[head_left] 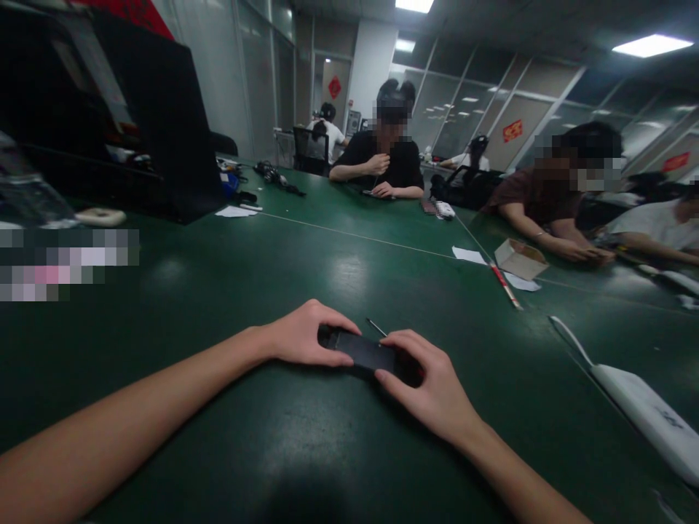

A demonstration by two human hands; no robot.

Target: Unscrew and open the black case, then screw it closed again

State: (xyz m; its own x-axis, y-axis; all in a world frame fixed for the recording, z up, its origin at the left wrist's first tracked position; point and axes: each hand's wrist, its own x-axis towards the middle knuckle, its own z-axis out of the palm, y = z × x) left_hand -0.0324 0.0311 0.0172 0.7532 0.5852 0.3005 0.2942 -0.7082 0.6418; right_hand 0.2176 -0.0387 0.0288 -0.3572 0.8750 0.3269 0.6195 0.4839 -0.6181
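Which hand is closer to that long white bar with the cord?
Right. The right hand, at the right end of the dark block, has the long white bar off to its right; the left hand, at the block's left end, is farther away.

Dim, bright ceiling lights [652,45], soft glare on tabletop [262,269]

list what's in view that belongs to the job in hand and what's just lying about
Likely in use:
black block, held by left hand and right hand
thin metal rod beside it, probably

Seemingly lying about:
open box
white paper
red-and-white stick
power strip
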